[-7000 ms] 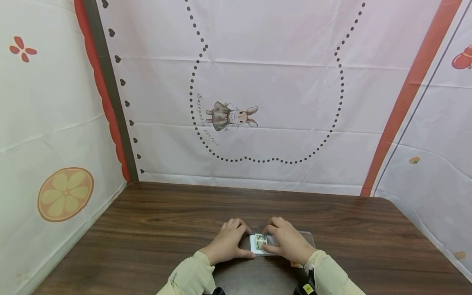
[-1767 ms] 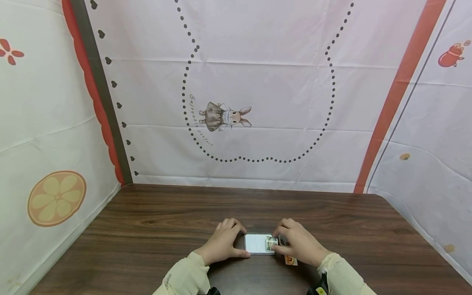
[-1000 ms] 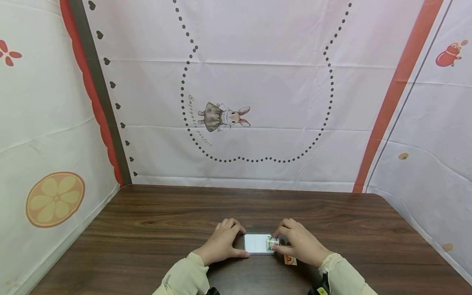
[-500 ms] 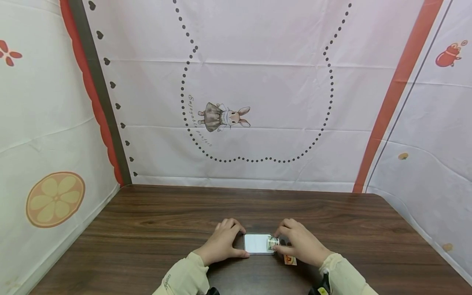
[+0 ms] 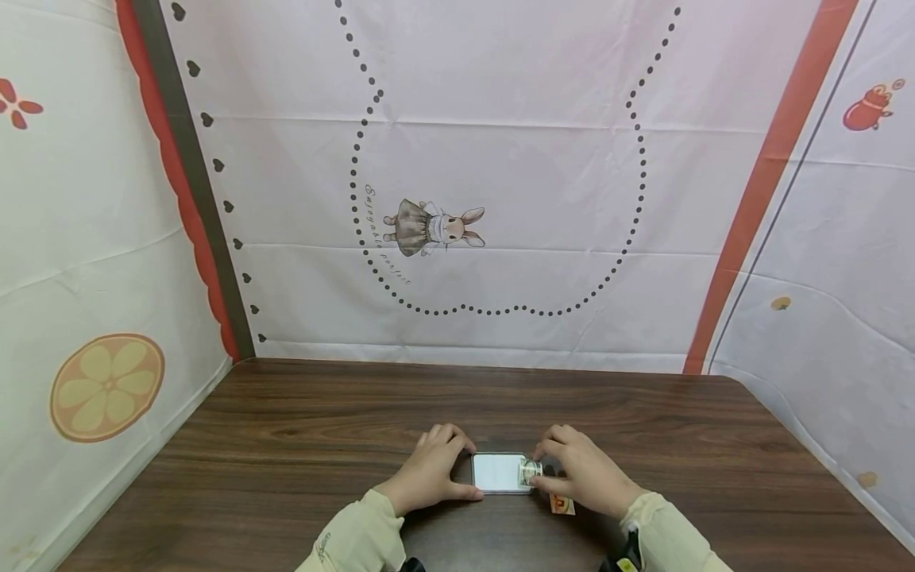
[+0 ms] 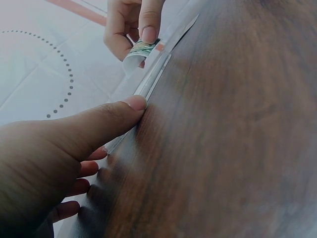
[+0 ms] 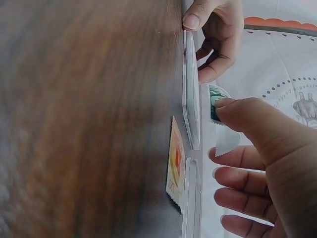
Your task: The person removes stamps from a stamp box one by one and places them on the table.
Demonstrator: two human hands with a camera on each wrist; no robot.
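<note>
The left hand (image 5: 431,470) grips 1 end of a flat, white rectangular case (image 5: 495,473) on the dark-brown wooden table (image 5: 322,445); the right hand (image 5: 584,475) pinches a curled, green-and-white paper stamp (image 5: 530,472) — over the case's other end — near a small, orange paper stamp (image 5: 561,504).

A brown wood-grain tabletop (image 5: 322,413) spreads across six o'clock in the head view. Behind it hangs creased white cloth (image 5: 543,183), printed with a sideways rabbit (image 5: 434,228) near eleven, a scalloped red border (image 5: 175,179) towards ten, an orange slice (image 5: 107,387) between eight and nine, and a red kettle (image 5: 866,110) just past two.
</note>
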